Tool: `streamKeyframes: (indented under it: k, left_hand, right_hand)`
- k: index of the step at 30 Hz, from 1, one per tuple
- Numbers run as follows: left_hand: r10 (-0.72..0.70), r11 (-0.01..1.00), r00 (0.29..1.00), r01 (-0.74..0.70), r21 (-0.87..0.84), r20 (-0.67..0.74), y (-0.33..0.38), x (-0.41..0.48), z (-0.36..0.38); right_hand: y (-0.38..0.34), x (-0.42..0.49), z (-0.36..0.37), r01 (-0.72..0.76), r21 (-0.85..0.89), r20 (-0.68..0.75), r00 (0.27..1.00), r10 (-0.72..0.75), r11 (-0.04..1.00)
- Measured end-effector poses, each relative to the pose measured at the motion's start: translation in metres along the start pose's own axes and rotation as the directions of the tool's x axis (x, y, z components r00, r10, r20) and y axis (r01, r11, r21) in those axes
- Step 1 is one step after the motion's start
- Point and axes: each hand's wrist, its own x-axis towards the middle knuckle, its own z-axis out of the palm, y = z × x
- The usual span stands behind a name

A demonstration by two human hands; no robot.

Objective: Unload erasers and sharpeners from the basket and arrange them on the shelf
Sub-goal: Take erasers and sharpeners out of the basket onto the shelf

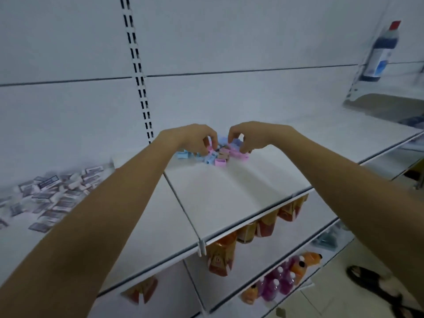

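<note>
A small heap of pastel sharpeners [218,154], pink, blue and tan, lies at the back of the white shelf [241,191]. My left hand [197,138] reaches over the heap's left side with curled fingertips pinching a pink sharpener [210,148]. On the heap's right side my right hand [250,136] has its fingers curled down onto the pink and blue pieces [236,151]. Many wrapped erasers [52,196] lie scattered on the shelf section at the left. The basket is out of view.
A slotted upright [137,72] runs down the back wall. A dark bottle with a red cap [383,51] stands on a higher shelf at right. Juice pouches [222,255] and coloured bottles [282,278] fill the lower shelves. A sandalled foot [371,283] is on the floor.
</note>
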Motion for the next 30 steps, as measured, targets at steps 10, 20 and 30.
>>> streamKeyframes:
  k: [10, 20, 30]
  left_hand:
    - [-0.178, 0.972, 0.976, 0.194, 0.133, -0.127, 0.001, 0.009, 0.011]
    - [-0.394, 0.863, 0.915, 0.401, 0.308, -0.088, 0.006, 0.001, 0.043]
    - [-0.377, 0.755, 0.911, 0.407, 0.513, -0.168, 0.018, -0.025, -0.027]
  right_hand:
    - [0.016, 0.061, 0.005, 0.327, -0.074, 0.033, 0.945, -0.326, 0.942]
    - [0.049, 0.062, 0.047, 0.501, 0.031, -0.043, 0.865, -0.499, 0.865]
    - [0.031, 0.054, 0.003, 0.559, -0.115, -0.148, 0.807, -0.571, 0.821]
